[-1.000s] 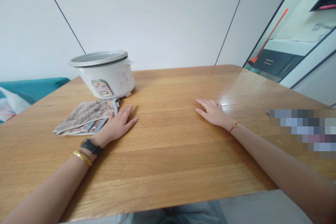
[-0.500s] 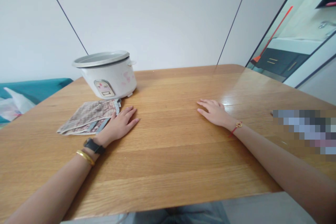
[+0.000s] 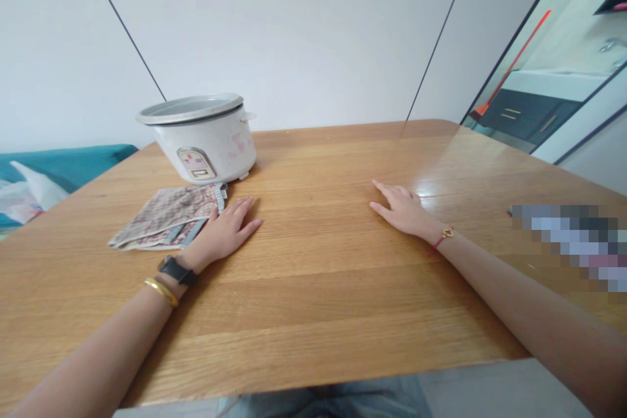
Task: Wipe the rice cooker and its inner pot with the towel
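Note:
My left hand point(image 3: 226, 233) lies flat and open on the wooden table point(image 3: 313, 287), its outer edge against a folded patterned cloth point(image 3: 164, 212) with a checked border. Behind the cloth stands a white rice cooker point(image 3: 210, 144) with pink flower prints, a front switch panel and no lid on it. On the right side of the table, my right hand point(image 3: 402, 210) rests open with the index finger stretched forward and the thumb apart. Neither hand holds anything.
A pixelated flat item point(image 3: 578, 241) lies at the table's right side. Past the left edge are a teal seat point(image 3: 73, 166) and a white plastic bag point(image 3: 29, 196). A pale wall point(image 3: 294, 32) stands behind; an orange-handled broom point(image 3: 514, 65) leans in the doorway at right.
My right hand's index finger has stretched out while the other fingers have drawn in slightly. The view has shifted a little; my left hand, the cloth and the rice cooker stay put.

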A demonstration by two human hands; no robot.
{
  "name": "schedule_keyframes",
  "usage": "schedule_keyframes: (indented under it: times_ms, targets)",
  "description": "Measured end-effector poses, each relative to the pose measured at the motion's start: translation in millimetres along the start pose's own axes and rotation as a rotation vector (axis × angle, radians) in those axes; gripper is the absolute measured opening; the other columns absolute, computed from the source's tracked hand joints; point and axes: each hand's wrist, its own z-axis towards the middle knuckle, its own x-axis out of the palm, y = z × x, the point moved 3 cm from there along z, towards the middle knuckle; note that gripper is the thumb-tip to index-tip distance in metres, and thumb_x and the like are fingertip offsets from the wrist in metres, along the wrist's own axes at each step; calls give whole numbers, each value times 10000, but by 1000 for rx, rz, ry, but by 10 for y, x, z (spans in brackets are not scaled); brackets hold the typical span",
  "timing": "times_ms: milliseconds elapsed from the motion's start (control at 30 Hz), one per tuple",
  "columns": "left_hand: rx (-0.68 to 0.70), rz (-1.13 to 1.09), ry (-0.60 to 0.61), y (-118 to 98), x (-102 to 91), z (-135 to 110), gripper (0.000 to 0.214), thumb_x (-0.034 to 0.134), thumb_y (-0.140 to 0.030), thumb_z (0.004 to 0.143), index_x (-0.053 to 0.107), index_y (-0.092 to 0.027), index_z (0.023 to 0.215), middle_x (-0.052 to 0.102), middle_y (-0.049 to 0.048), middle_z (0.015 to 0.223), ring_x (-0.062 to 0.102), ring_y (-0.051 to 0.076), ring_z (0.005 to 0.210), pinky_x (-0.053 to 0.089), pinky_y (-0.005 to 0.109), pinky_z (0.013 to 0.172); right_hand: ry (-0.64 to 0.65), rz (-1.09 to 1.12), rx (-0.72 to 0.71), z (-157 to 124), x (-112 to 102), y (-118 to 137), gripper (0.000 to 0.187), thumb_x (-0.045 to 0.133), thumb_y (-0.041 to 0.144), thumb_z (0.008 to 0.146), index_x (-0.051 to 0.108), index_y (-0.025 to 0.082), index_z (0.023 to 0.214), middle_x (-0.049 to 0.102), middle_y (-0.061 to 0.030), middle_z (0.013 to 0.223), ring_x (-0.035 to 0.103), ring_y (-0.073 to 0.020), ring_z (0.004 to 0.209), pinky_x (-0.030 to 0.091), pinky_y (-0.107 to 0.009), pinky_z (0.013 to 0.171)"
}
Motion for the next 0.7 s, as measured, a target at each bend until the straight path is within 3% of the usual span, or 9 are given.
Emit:
schedule_keyframes:
  times_ms: [133,300,433,500,600,700]
  targets:
    - [10,16,13,-13,-16,-4,684,259,-594,1010,393,-185,1542,347,147,1629,314,334,1506,168,649,1208,19,-9,-41,5,8,7,574,361,542,984,486,295,1487,498,-66,1539,438,-327,1404,328,-583,1145]
    - [7,-4,-2,-7,-12,6,708,269,-597,1009,325,-177,1576,347,159,1626,331,345,1495,166,673,1199,8,-11,-32,10,13,-4,585,362,545,982,474,293,1498,506,-74,1532,440,-326,1403,333,-598,1137]
    - [-1,-15,10,-22,-5,-13,684,286,-600,1006,377,-198,1551,317,155,1641,294,353,1511,156,681,1198,13,-9,-40,11,17,-1,536,361,543,983,548,319,1433,501,-49,1538,438,-328,1403,327,-610,1135]
    - [-26,4,-87,-8,-79,-43,754,380,-647,967,331,-202,1574,201,166,1679,189,398,1539,147,721,1177,8,-4,-36,6,14,7,539,368,538,982,539,311,1441,504,-53,1535,441,-326,1400,333,-607,1130]
    - [-117,-23,-390,149,-326,-73,977,563,-710,861,208,-192,1610,-63,167,1702,0,445,1551,116,696,1198,0,-10,-38,-5,10,36,539,360,520,988,542,284,1437,505,-55,1534,443,-319,1397,333,-597,1131]
    - [-243,-160,-599,536,-625,35,1021,442,-691,938,-51,-92,1601,-162,222,1673,-73,422,1549,131,617,1237,-23,-30,-36,-10,5,71,536,348,508,992,557,265,1422,515,-60,1524,447,-320,1390,328,-586,1135]
